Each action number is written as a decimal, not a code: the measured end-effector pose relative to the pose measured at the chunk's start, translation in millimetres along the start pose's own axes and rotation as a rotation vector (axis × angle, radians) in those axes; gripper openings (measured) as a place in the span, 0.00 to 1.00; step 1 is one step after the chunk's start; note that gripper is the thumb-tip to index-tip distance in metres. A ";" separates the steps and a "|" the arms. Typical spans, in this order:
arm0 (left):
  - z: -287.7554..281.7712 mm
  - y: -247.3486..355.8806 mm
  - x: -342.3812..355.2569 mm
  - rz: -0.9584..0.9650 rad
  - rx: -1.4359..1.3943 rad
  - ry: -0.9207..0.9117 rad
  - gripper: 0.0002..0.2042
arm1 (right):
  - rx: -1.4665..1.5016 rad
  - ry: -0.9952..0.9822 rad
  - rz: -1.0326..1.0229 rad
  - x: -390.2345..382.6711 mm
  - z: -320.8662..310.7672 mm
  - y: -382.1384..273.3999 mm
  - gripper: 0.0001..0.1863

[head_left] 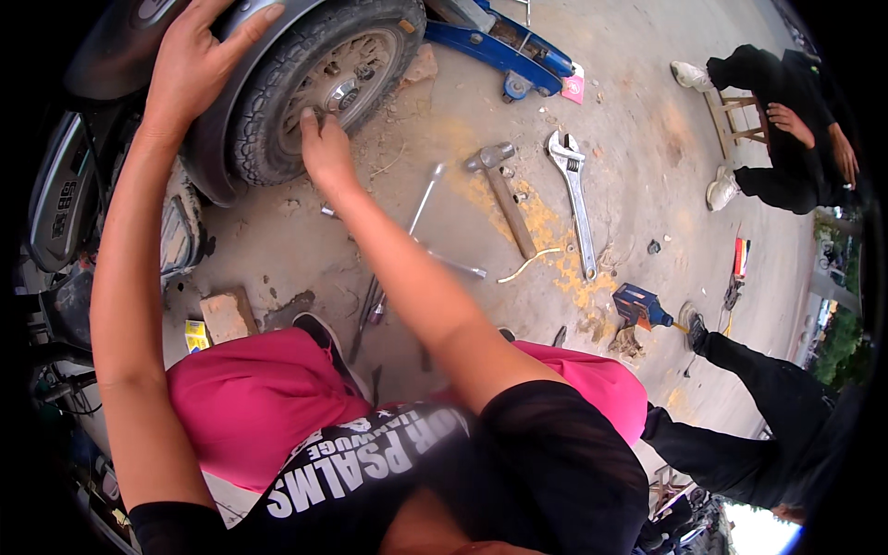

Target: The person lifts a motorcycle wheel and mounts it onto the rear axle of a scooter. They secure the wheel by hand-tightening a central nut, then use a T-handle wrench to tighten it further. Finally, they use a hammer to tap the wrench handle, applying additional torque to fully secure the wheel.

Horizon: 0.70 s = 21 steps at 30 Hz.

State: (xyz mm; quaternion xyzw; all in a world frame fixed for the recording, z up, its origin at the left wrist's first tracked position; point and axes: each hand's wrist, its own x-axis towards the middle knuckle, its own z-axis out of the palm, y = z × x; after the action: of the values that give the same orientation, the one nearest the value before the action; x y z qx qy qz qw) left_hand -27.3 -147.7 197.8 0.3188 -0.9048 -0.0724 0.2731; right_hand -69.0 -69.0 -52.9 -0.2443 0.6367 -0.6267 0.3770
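Note:
A wheel with a knobbly black tyre (254, 125) and a dusty metal rim stands under the dark fender (205, 153) of a vehicle. My left hand (199, 69) rests on top of that fender, thumb and fingers apart. At the rim, just below the shiny hub centre (343, 95), the fingers of my right hand (326, 155) are pinched together. Something small and dark shows at their tips, too small to name. Below my right forearm, partly covered by it, lies a cross-shaped wheel wrench (426, 200).
A blue floor jack (504, 57) stands beyond the wheel. On the ground lie a hammer (504, 199), an adjustable wrench (575, 203) and a dark blue box-like thing (641, 307). A brick (229, 316) sits beside a yellow box (196, 336). Two people are at the right, one seated on a wooden stool (740, 116).

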 end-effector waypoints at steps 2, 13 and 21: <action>2.2 -3.6 -0.3 0.013 -0.042 0.001 0.23 | -0.148 0.032 -0.193 1.7 3.8 9.7 0.20; -5.0 -11.2 -6.0 0.033 -0.030 -0.005 0.24 | -0.178 -0.070 -0.057 -10.9 -3.7 -16.3 0.23; -12.1 -9.4 -8.6 0.007 -0.057 -0.014 0.24 | 0.668 -0.146 0.752 -8.5 -3.4 -44.6 0.18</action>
State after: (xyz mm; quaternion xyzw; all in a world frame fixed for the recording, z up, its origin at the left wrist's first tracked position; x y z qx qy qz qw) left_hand -10.2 -149.2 201.3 0.3069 -0.9054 -0.0995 0.2758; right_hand -73.8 -64.4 -7.8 0.0927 0.4175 -0.5983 0.6776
